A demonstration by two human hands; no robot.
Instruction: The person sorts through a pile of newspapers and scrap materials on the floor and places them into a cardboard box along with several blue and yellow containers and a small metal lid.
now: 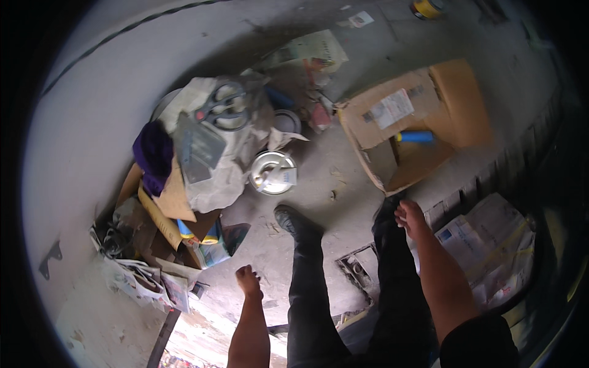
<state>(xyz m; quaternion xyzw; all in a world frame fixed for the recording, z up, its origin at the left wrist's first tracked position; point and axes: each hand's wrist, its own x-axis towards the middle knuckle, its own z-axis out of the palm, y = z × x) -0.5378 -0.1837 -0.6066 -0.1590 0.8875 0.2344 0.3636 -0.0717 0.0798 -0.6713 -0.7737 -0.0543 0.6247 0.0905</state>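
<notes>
My left hand (pixel 249 281) hangs over the floor beside my left leg, its fingers loosely curled; no object shows in it. Near my right shin is my right hand (pixel 410 217), also curled, with no object visible in it. Just beyond my left shoe stands a round metal can (pixel 274 173) with a white brush-like tool and a small labelled packet on top. Left of that can, a crumpled pale sheet (pixel 216 184) bears grey-handled scissors (pixel 224 106) and a flat grey plate (pixel 199 147). An open cardboard box (pixel 382 110) holding a blue roll (pixel 415 136) lies beyond my right foot.
A purple cloth (pixel 154 154) drapes over a cardboard box (pixel 172 198) at the left. Another round lid or can (pixel 286 122) sits near scattered paper. A floor opening (pixel 356 271) lies between my legs. Printed bags (pixel 483 234) are at right; a yellow-and-black can (pixel 427 8) stands far off.
</notes>
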